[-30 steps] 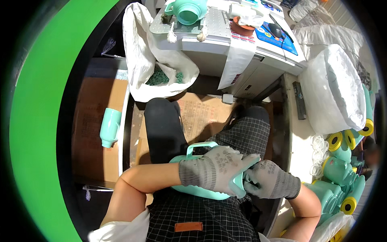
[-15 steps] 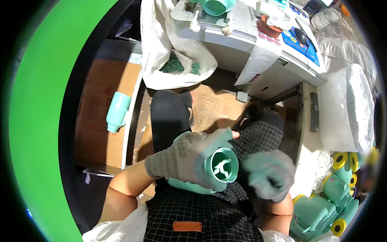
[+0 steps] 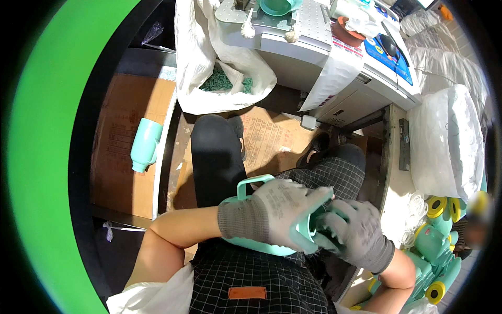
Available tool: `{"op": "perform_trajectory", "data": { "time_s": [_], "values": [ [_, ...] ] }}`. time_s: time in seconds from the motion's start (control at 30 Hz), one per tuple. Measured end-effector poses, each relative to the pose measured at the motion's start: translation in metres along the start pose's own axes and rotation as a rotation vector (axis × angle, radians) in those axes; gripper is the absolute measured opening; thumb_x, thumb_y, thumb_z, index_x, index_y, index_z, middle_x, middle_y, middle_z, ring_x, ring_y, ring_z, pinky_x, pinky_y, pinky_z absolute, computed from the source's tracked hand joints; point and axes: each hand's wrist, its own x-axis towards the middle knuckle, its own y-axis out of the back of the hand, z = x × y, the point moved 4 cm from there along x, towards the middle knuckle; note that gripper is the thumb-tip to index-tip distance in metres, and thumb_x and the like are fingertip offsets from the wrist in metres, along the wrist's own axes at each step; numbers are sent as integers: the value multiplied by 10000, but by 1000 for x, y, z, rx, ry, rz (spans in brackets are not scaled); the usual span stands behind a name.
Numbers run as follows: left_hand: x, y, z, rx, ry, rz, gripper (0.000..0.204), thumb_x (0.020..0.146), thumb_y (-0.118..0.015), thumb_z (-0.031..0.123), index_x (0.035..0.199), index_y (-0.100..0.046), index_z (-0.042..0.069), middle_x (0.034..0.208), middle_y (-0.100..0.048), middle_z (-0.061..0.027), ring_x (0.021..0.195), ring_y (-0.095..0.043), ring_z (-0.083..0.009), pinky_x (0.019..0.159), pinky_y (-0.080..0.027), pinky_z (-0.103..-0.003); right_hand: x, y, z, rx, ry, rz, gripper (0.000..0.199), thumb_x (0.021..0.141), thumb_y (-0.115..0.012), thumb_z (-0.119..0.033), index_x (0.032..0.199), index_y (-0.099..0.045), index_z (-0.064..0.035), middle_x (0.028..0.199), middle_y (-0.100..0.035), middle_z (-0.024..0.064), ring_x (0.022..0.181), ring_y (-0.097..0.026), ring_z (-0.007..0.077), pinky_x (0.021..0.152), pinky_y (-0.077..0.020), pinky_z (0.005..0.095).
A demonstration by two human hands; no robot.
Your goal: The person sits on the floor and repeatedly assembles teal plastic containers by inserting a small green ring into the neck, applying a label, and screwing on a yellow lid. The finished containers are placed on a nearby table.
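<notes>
A white sack (image 3: 209,57) of green parts hangs off the grey tabletop (image 3: 308,39), beside a white paper sheet (image 3: 340,70) and a blue rectangular label (image 3: 389,55). Flattened brown cardboard (image 3: 125,141) lies at left. The teal plastic jug (image 3: 261,240) rests on the lap; the left hand (image 3: 282,212) clasps its top, and the right hand (image 3: 350,233) grips its end. Half a second ago, the jug's round opening faced the camera; it is now covered.

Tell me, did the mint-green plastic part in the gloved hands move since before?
Yes. The mint-green plastic part turned: its round opening faced up before; now it lies lower on the checked apron, opening hidden.
</notes>
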Motion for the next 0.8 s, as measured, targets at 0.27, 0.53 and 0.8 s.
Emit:
{"op": "perform_trajectory", "data": {
  "time_s": [0.27,0.53,0.8],
  "values": [
    [1,-15,2,80,22,-109,1185,738,-793,713,1582,-312,33,1357,-607,-233,1166,-680,-333,1030,-512,-452,-10,-13,1,-53,-71,-136,285,798,-721,-306,1031,-667,-152,965,-610,43,781,-670,222,638,-517,383],
    [-9,-2,-6,-22,-60,53,1072,758,-797,671,1526,-415,29,1294,-651,-211,1126,-695,-331,984,-537,-447,-21,-24,-10,-280,121,146,253,757,-727,-275,947,-634,-136,844,-576,57,651,-600,186,516,-457,352],
    [-53,-4,-3,82,-178,491,889,762,-828,597,1365,-563,0,1109,-716,-183,971,-744,-314,840,-616,-428,-48,-74,-7,101,-180,477,235,918,-707,-208,1005,-567,-40,831,-649,109,659,-611,254,620,-465,388]
  ]
}}
